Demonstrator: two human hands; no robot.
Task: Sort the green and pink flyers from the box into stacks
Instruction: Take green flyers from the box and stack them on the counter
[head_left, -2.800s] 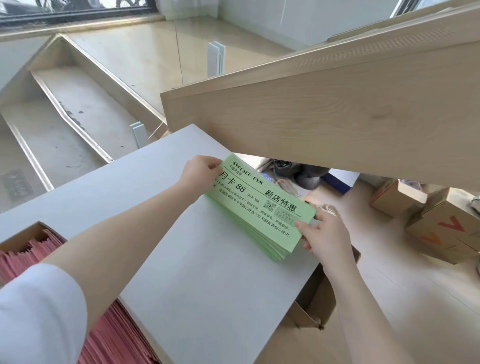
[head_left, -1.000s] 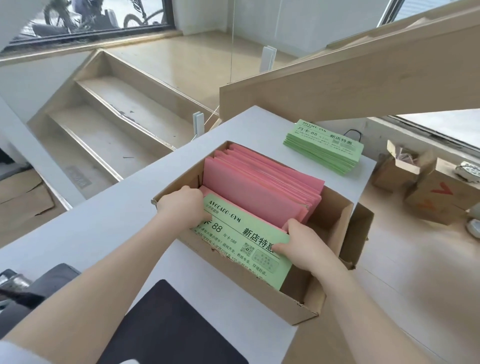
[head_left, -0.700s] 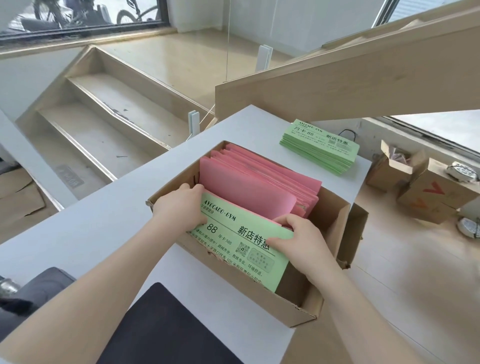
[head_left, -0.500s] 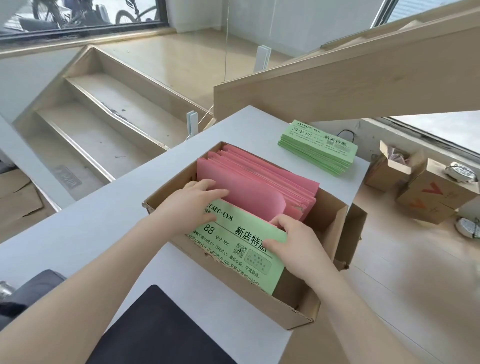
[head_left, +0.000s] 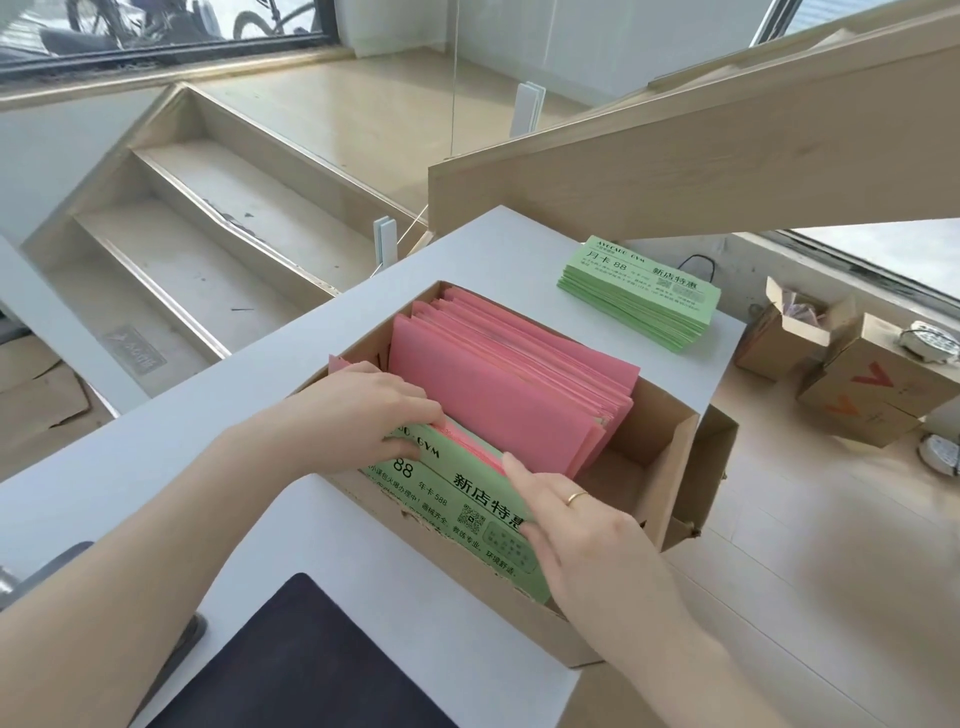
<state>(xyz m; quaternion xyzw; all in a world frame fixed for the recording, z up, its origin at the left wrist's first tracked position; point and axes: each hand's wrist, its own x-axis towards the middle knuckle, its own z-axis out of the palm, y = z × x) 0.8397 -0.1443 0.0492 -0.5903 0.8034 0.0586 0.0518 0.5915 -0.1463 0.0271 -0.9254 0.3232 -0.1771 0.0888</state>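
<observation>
An open cardboard box stands on the grey table. Pink flyers stand upright in it and lean toward the far side. A bunch of green flyers leans against its near wall. My left hand pinches the bunch's upper left corner, thumb in front and fingers over the top edge. My right hand lies on the right part of the bunch, its straight fingers reaching into the gap between green and pink. A stack of green flyers lies flat at the table's far right corner.
A dark pad lies on the table's near edge. A wooden stair beam slants overhead behind the stack. Small cardboard boxes sit on the floor to the right. Steps run down on the left.
Both hands left the green stack on the table and went into the box. In the last second their fingers shifted from the green bunch's ends to its top edge, beside the pink flyers.
</observation>
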